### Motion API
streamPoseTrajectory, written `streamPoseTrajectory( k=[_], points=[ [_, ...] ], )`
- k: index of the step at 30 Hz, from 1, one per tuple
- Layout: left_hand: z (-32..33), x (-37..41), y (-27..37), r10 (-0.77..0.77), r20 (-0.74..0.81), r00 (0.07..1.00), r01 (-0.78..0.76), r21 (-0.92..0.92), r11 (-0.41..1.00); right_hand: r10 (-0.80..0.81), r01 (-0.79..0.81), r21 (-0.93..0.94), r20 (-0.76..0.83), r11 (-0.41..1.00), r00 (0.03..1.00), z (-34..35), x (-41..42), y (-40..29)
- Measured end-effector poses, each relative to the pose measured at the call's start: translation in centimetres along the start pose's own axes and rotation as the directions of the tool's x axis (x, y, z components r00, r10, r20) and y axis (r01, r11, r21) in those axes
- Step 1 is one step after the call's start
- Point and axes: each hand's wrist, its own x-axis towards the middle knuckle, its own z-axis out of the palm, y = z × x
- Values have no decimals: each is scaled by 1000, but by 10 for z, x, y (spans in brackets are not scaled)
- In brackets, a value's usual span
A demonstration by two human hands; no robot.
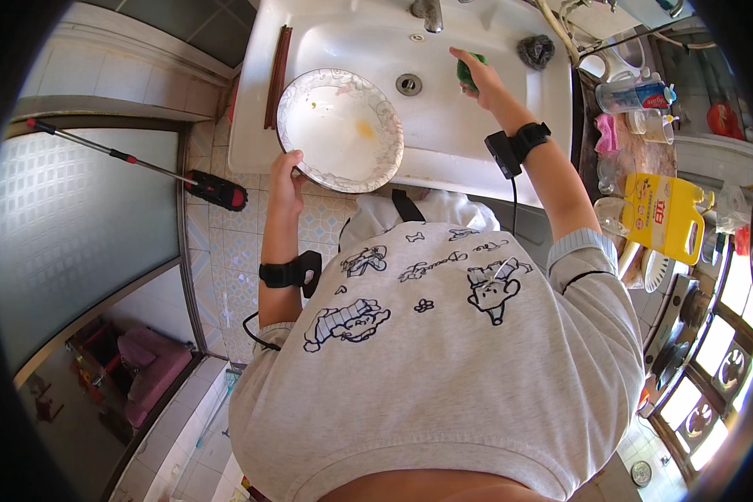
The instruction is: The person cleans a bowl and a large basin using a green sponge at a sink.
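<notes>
My left hand point(287, 180) grips the near rim of a white bowl point(332, 135) with a patterned floral border. The bowl is tilted above the left front part of a white ceramic sink point(439, 119). A yellow smear and small green bits cling to its inside. Over the right side of the basin, my right hand point(484, 78) holds a green scouring pad point(470, 71), partly hidden by the fingers. Pad and bowl are well apart. Between them the metal drain point(408, 84) shows in the basin floor.
Brown chopsticks point(278, 78) lie along the sink's left ledge. A steel-wool scrubber point(535, 51) rests at the right rear, near the faucet point(429, 15). On the right shelf stand a yellow detergent jug point(662, 216), clear cups and a pink sponge point(606, 133). A push broom point(216, 190) leans left.
</notes>
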Motion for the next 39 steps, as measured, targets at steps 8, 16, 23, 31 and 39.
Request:
streamPoseTrajectory(
  k=[8, 16, 23, 31, 39],
  points=[
    [6, 1, 7, 7, 30, 1000, -9, 83, 997, -303, 264, -837, 124, 480, 945, -7, 17, 9],
    [6, 14, 10, -53, 97, 994, 40, 136, 990, -258, 275, -937, 217, 217, 942, -3, 1, 27],
    [17, 32, 9, -146, 125, 981, 148, -8, 989, -421, 543, -825, 442, 156, 792, -32, -23, 38],
    [34, 81, 2, -214, 333, 918, 126, 265, 956, -438, 507, -844, 528, -176, 727, -66, -49, 29],
    [105, 62, 20, -375, 525, 764, 260, 281, 924, -579, 527, -812, 309, 253, 755, -115, -102, 26]
  ],
)
